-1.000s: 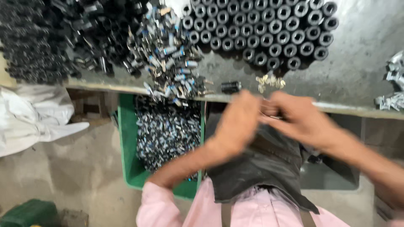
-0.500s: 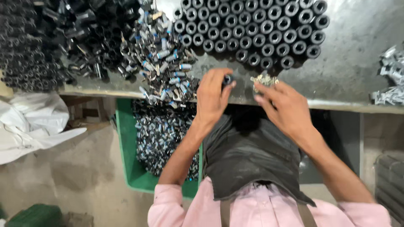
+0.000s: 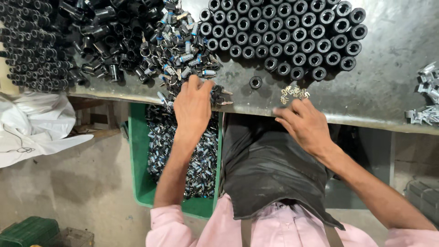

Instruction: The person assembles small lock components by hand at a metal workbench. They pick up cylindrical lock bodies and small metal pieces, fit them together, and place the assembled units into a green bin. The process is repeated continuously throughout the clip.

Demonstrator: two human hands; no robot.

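Where your hands met a second ago, your left hand (image 3: 194, 106) now spreads over the blue-and-silver parts (image 3: 185, 57), while your right hand (image 3: 305, 126), fingers loosely extended, reaches the small brass clips (image 3: 294, 93).

A heap of small blue-and-silver parts (image 3: 185, 52) lies jumbled at the bench edge, under the left hand; small brass clips (image 3: 294, 93) sit clustered just beyond the right fingertips.

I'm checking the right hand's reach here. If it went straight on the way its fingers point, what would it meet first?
The right hand points up and slightly left across the bench edge. First in that line is the small heap of pale metal clips, just past the fingertips; beyond lies the block of upright black tubes. Depth is hard to judge.
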